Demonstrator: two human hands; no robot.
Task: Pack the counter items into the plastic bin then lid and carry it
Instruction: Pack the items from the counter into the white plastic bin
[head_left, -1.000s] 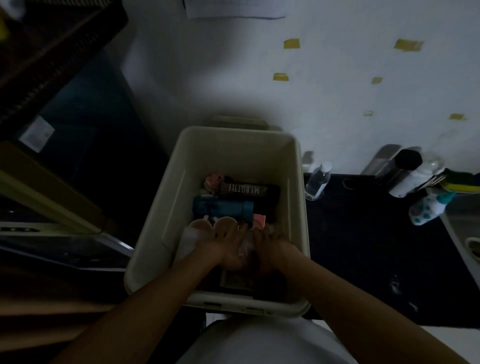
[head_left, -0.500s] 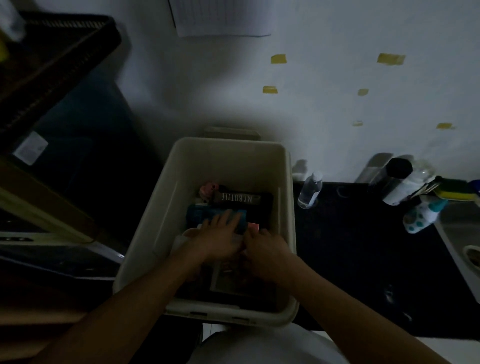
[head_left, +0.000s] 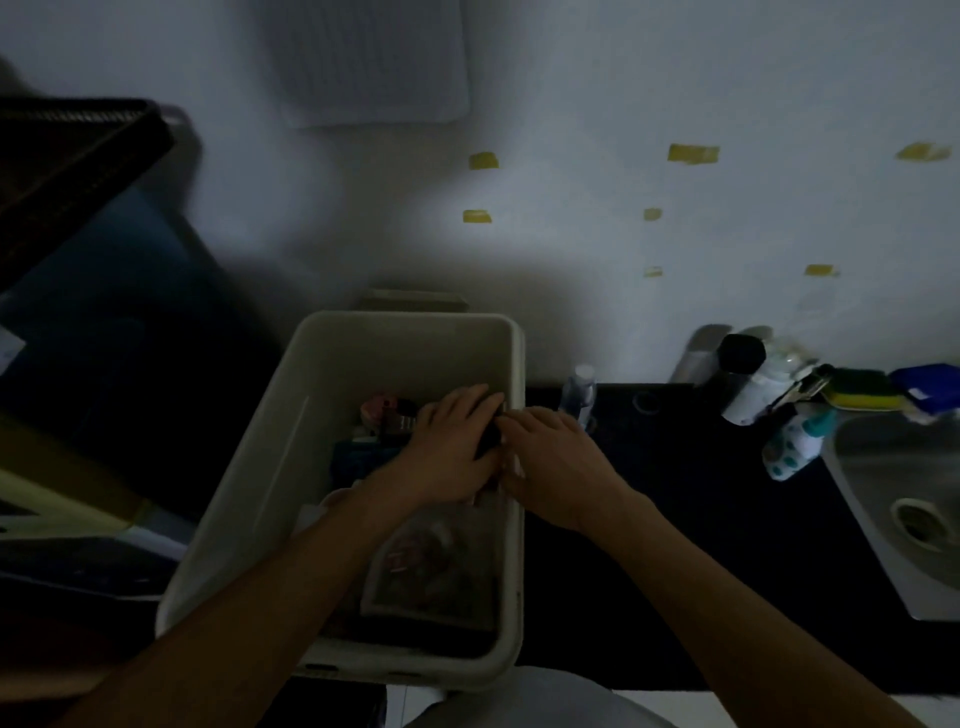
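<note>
The bin (head_left: 311, 467) is smooth cream plastic, a box with round corners. It sits at the left end of the black counter (head_left: 701, 519), its long side pointing away to the wall. Both hands are inside it. The left hand (head_left: 452, 441) lies on a dark thing (head_left: 488, 441) with fingers almost straight. The right hand (head_left: 550, 462) touches it with bent fingers; I cannot tell if it grips. Near them lie a pink thing (head_left: 379, 410), a blue thing (head_left: 358, 457) and a flat shiny packet (head_left: 441, 566). Any writing is too blurry to read
</note>
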